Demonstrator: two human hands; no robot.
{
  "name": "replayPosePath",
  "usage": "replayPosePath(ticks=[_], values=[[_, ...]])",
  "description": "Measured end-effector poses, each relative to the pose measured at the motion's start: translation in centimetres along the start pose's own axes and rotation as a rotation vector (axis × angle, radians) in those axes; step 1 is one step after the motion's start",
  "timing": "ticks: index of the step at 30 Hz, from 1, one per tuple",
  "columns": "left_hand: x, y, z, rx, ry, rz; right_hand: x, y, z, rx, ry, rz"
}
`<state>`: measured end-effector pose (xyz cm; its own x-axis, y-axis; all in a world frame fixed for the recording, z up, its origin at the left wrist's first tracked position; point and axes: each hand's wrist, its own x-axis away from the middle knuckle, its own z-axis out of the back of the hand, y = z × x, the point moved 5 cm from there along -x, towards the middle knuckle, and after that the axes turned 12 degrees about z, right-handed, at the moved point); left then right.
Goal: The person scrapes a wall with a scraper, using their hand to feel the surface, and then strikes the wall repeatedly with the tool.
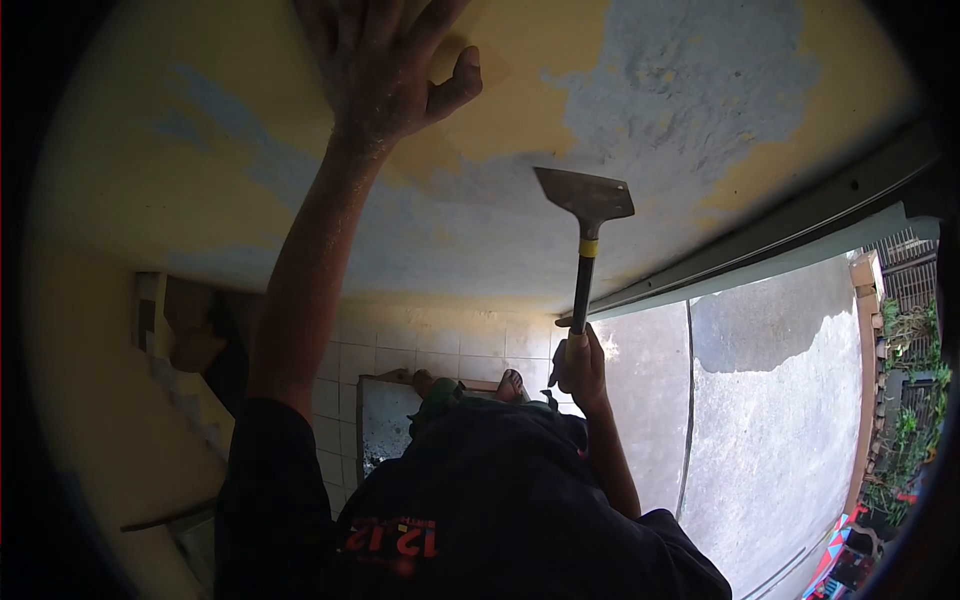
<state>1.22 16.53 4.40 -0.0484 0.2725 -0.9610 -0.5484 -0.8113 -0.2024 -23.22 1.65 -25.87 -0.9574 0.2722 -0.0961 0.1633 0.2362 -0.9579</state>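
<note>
My left hand (385,90) lies against the wall (490,110) with its fingers spread, and pale dust shows on the wrist. In my right hand (582,372) is a long-handled scraper (583,280), its fingers wrapped round the lower end of the dark handle. The wide metal blade (588,195) points up and overlaps the wall in this view. Yellow paint covers part of the wall. Rough grey patches (690,80) show through it, the largest above and to the right of the blade.
Below are my feet (510,385) on a tiled floor (480,340), beside a framed grey panel (385,425). A dark frame edge (780,210) runs along the wall's right side. Outside lie concrete paving (770,430) and plants (905,430). Dark objects stand at the left.
</note>
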Motion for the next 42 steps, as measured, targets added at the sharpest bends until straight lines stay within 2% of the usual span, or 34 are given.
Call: replayPosePath(ticks=[2,4,5,6,8,9,12,14,15,17,21,23,26,31,34,37,42], values=[[0.4,-0.4,-0.2,0.009,0.037,-0.037,-0.1,1.7,0.1,-0.054,0.041,-0.059],[0.4,-0.6,-0.2,0.015,0.039,-0.035,-0.5,2.7,1.0,0.087,0.186,-0.006],[0.4,-0.6,-0.2,0.023,0.040,-0.034,-1.0,1.9,1.1,0.244,0.181,0.119],[0.5,-0.5,0.3,0.019,0.041,-0.034,-1.1,1.8,1.5,0.283,0.171,0.156],[0.3,-0.3,0.4,-0.039,-0.076,0.021,-1.3,1.9,2.3,0.284,0.153,0.175],[0.3,-0.3,0.3,-0.042,-0.074,0.024,-1.5,1.9,2.6,0.286,0.149,0.177],[0.4,-0.4,0.0,-0.016,-0.061,0.026,-1.7,1.3,2.9,0.285,0.164,0.117],[0.2,0.1,0.1,0.049,0.035,-0.005,-1.9,0.3,2.8,0.206,0.135,0.095],[0.2,0.1,0.4,0.043,0.034,-0.002,-2.0,0.3,2.8,0.207,0.129,0.094],[0.3,-0.2,0.5,-0.034,-0.129,0.048,-2.1,0.4,2.8,0.198,0.168,0.060],[0.4,-0.3,0.3,-0.045,-0.106,0.041,-2.0,0.2,2.8,0.242,0.149,0.089],[0.5,-0.2,0.1,-0.026,-0.095,0.042,-1.7,0.5,2.4,0.135,0.180,0.020],[0.3,-0.1,0.0,-0.030,-0.090,0.034,-1.5,0.4,1.9,0.127,0.194,-0.015],[0.8,-0.3,0.8,-0.025,-0.067,0.021,-2.6,-3.6,0.7,0.287,0.209,0.102],[0.5,-0.2,0.5,-0.031,-0.055,0.015,-2.7,-3.5,1.4,0.347,0.202,0.134],[0.2,-0.3,-0.1,-0.043,-0.074,0.016,-2.2,-0.5,3.5,0.309,0.208,0.103],[0.4,-0.3,0.3,-0.067,-0.086,0.029,-2.6,-1.6,2.9,0.299,0.216,0.069]])
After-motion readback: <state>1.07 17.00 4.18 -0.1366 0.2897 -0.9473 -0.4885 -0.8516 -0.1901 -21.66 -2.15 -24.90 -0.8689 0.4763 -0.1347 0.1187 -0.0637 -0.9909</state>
